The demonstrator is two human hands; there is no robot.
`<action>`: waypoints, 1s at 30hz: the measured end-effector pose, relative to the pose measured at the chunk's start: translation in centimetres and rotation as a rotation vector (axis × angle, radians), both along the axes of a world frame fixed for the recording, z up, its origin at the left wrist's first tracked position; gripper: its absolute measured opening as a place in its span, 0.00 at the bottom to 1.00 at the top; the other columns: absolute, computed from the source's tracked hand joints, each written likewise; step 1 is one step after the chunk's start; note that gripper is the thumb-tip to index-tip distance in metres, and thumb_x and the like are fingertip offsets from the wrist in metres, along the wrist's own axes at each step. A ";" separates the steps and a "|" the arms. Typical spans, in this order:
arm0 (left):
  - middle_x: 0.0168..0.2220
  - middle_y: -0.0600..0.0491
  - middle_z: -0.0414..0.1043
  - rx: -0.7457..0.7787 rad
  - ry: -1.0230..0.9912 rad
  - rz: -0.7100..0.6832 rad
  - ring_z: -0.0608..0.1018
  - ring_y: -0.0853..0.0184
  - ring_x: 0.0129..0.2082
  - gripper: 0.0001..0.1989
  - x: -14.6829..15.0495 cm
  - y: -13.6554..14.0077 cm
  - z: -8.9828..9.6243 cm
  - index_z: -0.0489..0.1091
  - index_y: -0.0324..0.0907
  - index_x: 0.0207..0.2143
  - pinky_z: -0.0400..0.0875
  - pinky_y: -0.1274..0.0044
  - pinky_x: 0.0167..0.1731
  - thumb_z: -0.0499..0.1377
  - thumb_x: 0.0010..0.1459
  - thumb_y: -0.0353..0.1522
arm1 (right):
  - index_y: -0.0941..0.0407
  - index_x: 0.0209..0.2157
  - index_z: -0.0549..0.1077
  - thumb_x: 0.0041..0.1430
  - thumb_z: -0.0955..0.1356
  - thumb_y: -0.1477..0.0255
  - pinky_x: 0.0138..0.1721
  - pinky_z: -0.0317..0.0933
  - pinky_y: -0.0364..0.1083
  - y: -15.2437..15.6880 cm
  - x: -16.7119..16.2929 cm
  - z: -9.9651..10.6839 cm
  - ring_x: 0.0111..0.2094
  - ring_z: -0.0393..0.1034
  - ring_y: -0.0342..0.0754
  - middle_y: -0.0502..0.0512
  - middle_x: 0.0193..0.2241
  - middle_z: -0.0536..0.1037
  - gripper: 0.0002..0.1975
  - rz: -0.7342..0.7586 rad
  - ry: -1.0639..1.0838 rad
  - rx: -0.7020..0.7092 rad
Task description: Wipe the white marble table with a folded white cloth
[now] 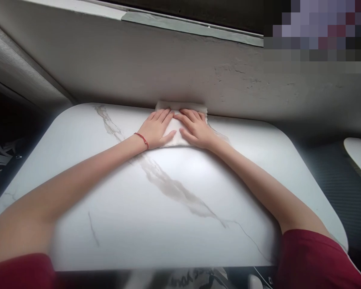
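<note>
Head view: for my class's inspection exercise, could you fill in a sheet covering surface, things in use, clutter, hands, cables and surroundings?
Surface: white marble-patterned tabletop, rounded corners, grey-brown veins.
Things in use: white fabric cloth at the far edge, under both hands.
Clutter: pale item with dark lettering below the near edge, not identifiable.
Hands: left hand and right hand palm down; red bracelet on left wrist.
Cables: thin white line below the near edge, possibly a cable.
Surroundings: grey wall with rough patches behind; rounded white panel at right.
</note>
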State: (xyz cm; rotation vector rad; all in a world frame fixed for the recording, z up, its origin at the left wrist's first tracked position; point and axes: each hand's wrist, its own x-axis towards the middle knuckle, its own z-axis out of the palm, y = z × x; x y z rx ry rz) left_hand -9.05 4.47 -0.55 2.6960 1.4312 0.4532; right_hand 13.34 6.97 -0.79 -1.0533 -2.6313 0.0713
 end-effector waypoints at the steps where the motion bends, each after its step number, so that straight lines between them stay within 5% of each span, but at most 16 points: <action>1: 0.70 0.34 0.53 0.001 0.006 0.007 0.57 0.49 0.70 0.34 0.0 -0.1 0.0 0.55 0.28 0.68 0.50 0.60 0.68 0.48 0.68 0.42 | 0.56 0.65 0.62 0.69 0.55 0.62 0.63 0.48 0.63 -0.2 -0.1 -0.1 0.65 0.54 0.63 0.67 0.64 0.64 0.28 -0.005 -0.001 0.011; 6: 0.71 0.35 0.53 0.017 0.029 0.013 0.57 0.50 0.71 0.34 0.0 -0.2 0.0 0.54 0.30 0.69 0.51 0.60 0.68 0.48 0.68 0.43 | 0.58 0.66 0.63 0.70 0.55 0.64 0.63 0.51 0.63 -0.6 -0.2 -0.6 0.65 0.56 0.63 0.68 0.64 0.65 0.27 0.011 0.025 0.069; 11: 0.74 0.34 0.39 0.029 0.056 -0.044 0.45 0.49 0.75 0.38 -0.3 0.2 0.3 0.48 0.30 0.71 0.47 0.58 0.69 0.48 0.68 0.45 | 0.61 0.67 0.59 0.70 0.55 0.62 0.67 0.51 0.64 0.2 0.2 -0.8 0.69 0.52 0.61 0.70 0.68 0.60 0.30 0.124 0.074 0.068; 18: 0.74 0.35 0.42 -0.035 0.087 -0.042 0.50 0.50 0.74 0.37 -0.5 0.3 1.1 0.47 0.33 0.72 0.46 0.56 0.69 0.47 0.68 0.45 | 0.59 0.68 0.59 0.70 0.57 0.55 0.69 0.50 0.63 2.5 2.0 -0.2 0.71 0.52 0.59 0.67 0.69 0.60 0.33 0.327 0.095 0.030; 30: 0.74 0.37 0.46 -0.097 0.161 0.066 0.51 0.54 0.74 0.33 0.8 -1.5 2.6 0.51 0.33 0.70 0.46 0.59 0.70 0.46 0.69 0.42 | 0.59 0.68 0.61 0.67 0.59 0.55 0.68 0.49 0.66 2.3 2.1 -0.6 0.71 0.52 0.62 0.67 0.70 0.59 0.34 0.347 0.137 0.025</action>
